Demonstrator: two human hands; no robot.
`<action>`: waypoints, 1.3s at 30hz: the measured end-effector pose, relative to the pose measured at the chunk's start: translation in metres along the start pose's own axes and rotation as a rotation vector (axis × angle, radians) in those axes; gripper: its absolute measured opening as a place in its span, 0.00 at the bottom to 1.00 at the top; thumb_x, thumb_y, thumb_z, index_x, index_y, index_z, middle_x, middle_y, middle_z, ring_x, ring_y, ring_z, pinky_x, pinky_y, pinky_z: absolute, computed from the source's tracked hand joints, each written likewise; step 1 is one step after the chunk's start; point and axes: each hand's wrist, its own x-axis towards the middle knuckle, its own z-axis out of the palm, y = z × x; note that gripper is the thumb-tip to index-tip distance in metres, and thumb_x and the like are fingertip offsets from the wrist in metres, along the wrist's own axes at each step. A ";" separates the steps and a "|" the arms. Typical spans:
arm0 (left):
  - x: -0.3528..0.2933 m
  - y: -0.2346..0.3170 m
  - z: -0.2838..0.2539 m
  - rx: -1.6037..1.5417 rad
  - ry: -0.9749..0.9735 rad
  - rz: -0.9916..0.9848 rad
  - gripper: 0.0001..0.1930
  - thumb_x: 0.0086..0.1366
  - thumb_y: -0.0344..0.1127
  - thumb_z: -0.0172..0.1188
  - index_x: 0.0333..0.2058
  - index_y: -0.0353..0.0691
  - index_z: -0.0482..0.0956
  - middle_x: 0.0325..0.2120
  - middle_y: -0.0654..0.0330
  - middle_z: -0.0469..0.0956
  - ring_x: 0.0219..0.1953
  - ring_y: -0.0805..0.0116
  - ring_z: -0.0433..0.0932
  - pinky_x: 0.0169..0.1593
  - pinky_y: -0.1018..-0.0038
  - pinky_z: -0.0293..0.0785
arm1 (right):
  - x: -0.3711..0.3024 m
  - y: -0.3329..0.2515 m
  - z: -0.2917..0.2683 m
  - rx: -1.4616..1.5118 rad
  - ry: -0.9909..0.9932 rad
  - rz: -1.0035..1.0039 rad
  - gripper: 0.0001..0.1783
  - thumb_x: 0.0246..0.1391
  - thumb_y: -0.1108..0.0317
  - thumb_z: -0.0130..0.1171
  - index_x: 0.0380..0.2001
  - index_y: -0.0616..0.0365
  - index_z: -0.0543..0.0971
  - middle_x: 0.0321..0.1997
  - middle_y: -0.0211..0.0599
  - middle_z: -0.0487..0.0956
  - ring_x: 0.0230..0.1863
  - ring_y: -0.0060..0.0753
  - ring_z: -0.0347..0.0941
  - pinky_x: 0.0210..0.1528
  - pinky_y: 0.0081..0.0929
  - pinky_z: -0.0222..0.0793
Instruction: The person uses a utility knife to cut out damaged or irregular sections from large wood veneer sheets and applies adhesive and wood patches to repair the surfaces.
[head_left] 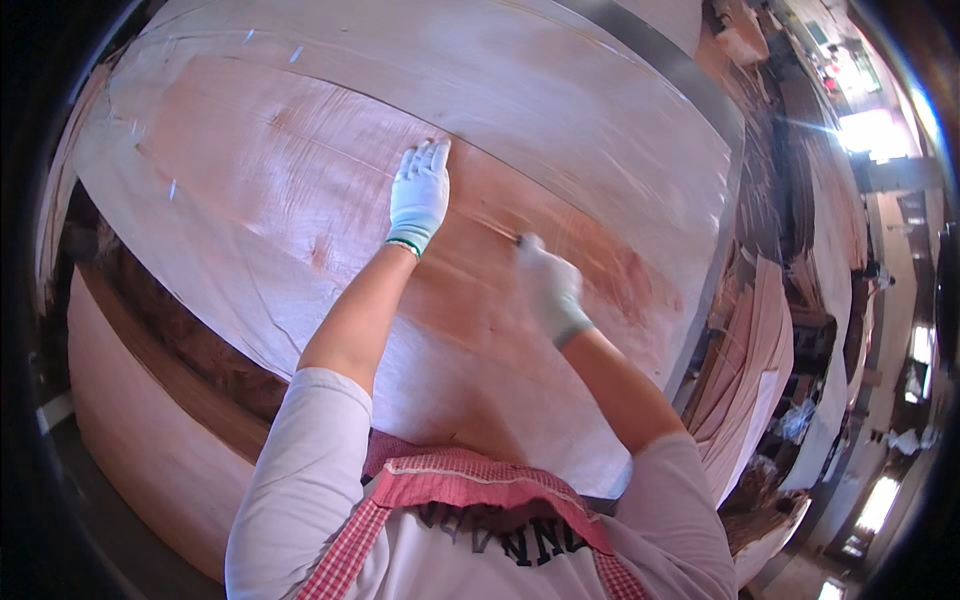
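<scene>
A reddish-brown sheet of wood veneer point(490, 270) lies over a larger, paler veneer sheet point(590, 110). My left hand point(420, 195), in a white glove with a green-edged cuff, rests flat on the reddish sheet near its far edge, fingers stretched forward. To its right and nearer to me, my right hand point(550, 285) wears a white glove too and is closed, slightly blurred. A small thin tool point(520, 240) with a dark part pokes out of its fist toward the left, low over the veneer. Most of the tool is hidden inside the glove.
A grey metal strip point(700, 90) borders the work surface at the far right. Beyond it stand piles of veneer sheets point(745, 360) with ragged edges. Another stack with a pale curved side point(140, 400) is at the lower left. Bright windows point(875, 135) show at the right.
</scene>
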 end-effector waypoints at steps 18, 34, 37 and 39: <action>0.007 -0.002 -0.002 0.009 0.085 0.141 0.24 0.58 0.48 0.64 0.52 0.46 0.76 0.52 0.53 0.72 0.57 0.50 0.68 0.60 0.57 0.66 | -0.042 0.257 0.030 -0.246 -0.317 -0.187 0.11 0.60 0.54 0.51 0.36 0.48 0.76 0.21 0.32 0.80 0.23 0.40 0.81 0.21 0.40 0.73; 0.012 -0.002 -0.006 -0.067 -0.026 0.090 0.32 0.54 0.51 0.68 0.57 0.49 0.72 0.56 0.56 0.72 0.59 0.51 0.68 0.61 0.58 0.65 | 0.152 -0.022 -0.024 -0.193 0.043 -0.567 0.08 0.59 0.63 0.51 0.39 0.53 0.75 0.32 0.35 0.83 0.36 0.40 0.82 0.31 0.40 0.77; 0.003 -0.008 0.003 -0.035 0.040 0.123 0.26 0.56 0.54 0.64 0.51 0.51 0.78 0.55 0.57 0.73 0.58 0.51 0.69 0.61 0.57 0.65 | 0.094 0.106 0.002 -0.046 0.129 -0.384 0.08 0.60 0.61 0.52 0.39 0.51 0.75 0.25 0.34 0.81 0.28 0.38 0.81 0.25 0.39 0.74; 0.005 -0.007 0.001 -0.010 0.053 0.138 0.25 0.56 0.54 0.63 0.50 0.52 0.80 0.55 0.57 0.73 0.58 0.50 0.69 0.60 0.57 0.66 | -0.003 0.196 0.039 -0.311 0.341 -0.327 0.11 0.59 0.62 0.55 0.43 0.50 0.76 0.29 0.40 0.80 0.29 0.42 0.79 0.27 0.41 0.73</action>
